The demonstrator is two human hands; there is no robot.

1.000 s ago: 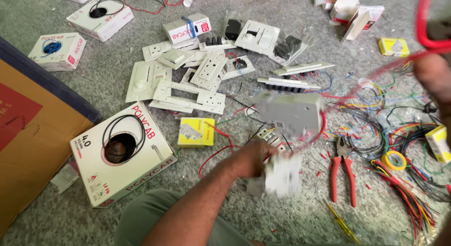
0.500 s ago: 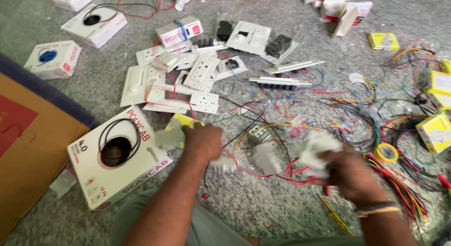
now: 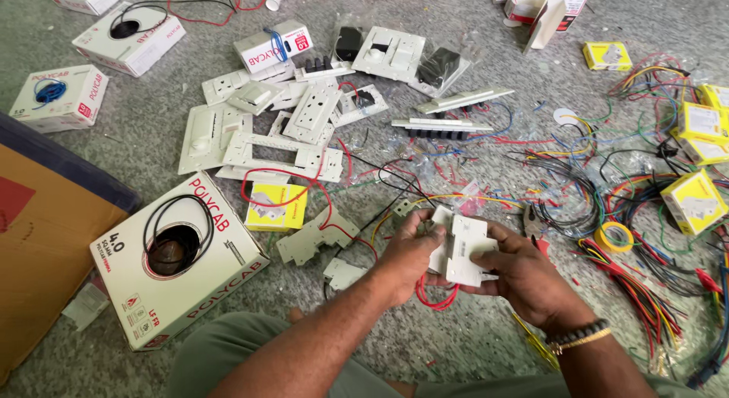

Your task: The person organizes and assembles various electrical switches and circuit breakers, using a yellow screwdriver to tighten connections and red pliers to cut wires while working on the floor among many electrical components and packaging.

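My left hand and my right hand together hold a white plastic switch module above the grey floor. The left fingers pinch its left edge, and the right palm cups it from below and the right. A loop of red wire hangs under the module between my hands. A beaded bracelet sits on my right wrist. A grey metal mounting plate and a small white part lie just left of my left hand.
A white wire-coil box with black wire sits at lower left beside a brown cardboard box. White switch plates lie scattered ahead. Tangled coloured wires, yellow small boxes, a yellow tape roll lie right.
Both hands have come together at the centre on the white module. Earlier the left hand reached left towards the yellow box and the right hand held white parts apart from it.
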